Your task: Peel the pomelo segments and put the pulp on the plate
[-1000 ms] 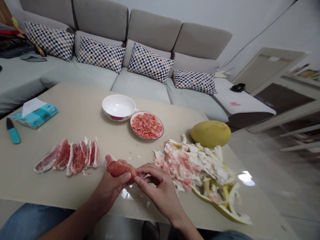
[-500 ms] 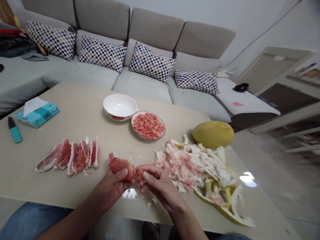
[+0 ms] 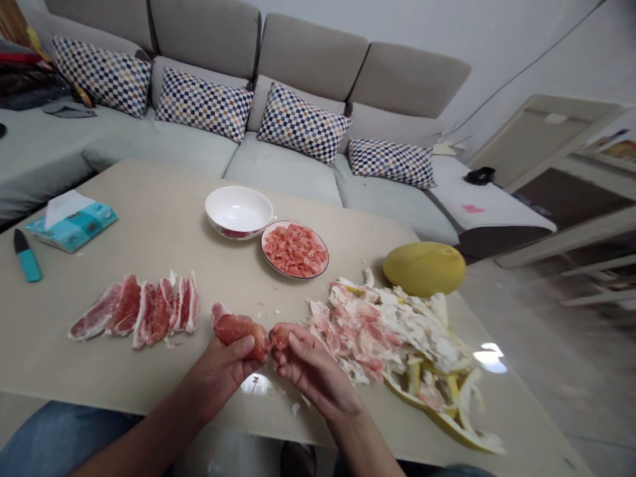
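My left hand (image 3: 226,364) is closed around a pink pomelo segment (image 3: 241,331), with a flap of pale membrane at its upper left end. At the segment's right end, my right hand (image 3: 313,368) pinches a small piece of pomelo flesh (image 3: 281,338) between thumb and fingers. The two hands are close together above the near part of the table. Farther back, a plate (image 3: 271,265) holds a heap of pink pomelo flesh (image 3: 295,250). To the left lie several pomelo segments (image 3: 161,308) in a row, still in their membrane.
Beside the plate stands a white bowl (image 3: 238,205). Peel and membrane scraps (image 3: 397,338) are piled at right, near a whole yellow pomelo (image 3: 424,268). A tissue pack (image 3: 74,225) and a knife with a teal handle (image 3: 28,258) lie at far left on the table (image 3: 149,199).
The right hand has turned slightly, and its pinched piece now sits a little higher and apart from the segment's end. The left hand keeps its hold almost unmoved.
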### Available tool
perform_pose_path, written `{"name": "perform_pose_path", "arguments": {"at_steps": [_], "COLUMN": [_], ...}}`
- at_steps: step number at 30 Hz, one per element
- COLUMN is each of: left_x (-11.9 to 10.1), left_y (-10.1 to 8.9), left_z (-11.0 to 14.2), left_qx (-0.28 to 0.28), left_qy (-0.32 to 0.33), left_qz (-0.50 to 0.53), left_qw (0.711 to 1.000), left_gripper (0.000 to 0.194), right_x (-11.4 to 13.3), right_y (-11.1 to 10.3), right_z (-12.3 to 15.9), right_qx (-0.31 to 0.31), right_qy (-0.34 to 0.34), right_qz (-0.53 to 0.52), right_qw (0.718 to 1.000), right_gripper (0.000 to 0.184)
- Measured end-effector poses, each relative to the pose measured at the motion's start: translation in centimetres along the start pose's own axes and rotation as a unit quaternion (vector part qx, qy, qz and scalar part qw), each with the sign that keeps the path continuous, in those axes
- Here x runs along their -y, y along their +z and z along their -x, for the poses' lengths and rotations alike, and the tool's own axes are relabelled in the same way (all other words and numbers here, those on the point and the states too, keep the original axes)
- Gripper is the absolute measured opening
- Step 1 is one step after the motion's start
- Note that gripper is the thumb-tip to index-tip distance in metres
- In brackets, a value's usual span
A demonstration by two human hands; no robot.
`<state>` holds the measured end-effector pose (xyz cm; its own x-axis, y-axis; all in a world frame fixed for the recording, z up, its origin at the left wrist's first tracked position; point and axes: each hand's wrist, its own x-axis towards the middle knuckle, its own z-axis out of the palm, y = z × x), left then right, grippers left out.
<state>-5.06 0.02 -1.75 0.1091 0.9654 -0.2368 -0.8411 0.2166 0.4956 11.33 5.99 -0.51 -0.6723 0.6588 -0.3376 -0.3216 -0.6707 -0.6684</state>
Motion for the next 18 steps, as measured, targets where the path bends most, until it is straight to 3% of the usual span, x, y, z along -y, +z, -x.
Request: {"name": "perform_pose_path", "arguments": {"at_steps": [11,15,18], "left_x": [-0.4,-0.5,-0.5], "left_y": [0.3,0.2,0.2], "left_z": [-0.2,-0.1,0.1], "left_qx": [0.013,-0.012,-0.03], "left_qy": [0.012,0.004,0.005], "left_qz": [0.003,0.011,0.013], "left_qw": [1.0,1.0,0.999], "left_gripper": [0.009,0.013,0.02], "right_x": [-0.8,0.1,2.7], "right_y": [-0.1,-0.4,-1.7], "right_z": [-0.1,-0.3,-2.4], "right_qx": [0.015,-0.048,-0.142], "right_qy": [0.01,-0.082,-0.188], "right_qz": [-0.074,0.13,0.311], "right_qw": [0.997,0.987,0.921], "right_gripper": [0.025,0.033,0.031]}}
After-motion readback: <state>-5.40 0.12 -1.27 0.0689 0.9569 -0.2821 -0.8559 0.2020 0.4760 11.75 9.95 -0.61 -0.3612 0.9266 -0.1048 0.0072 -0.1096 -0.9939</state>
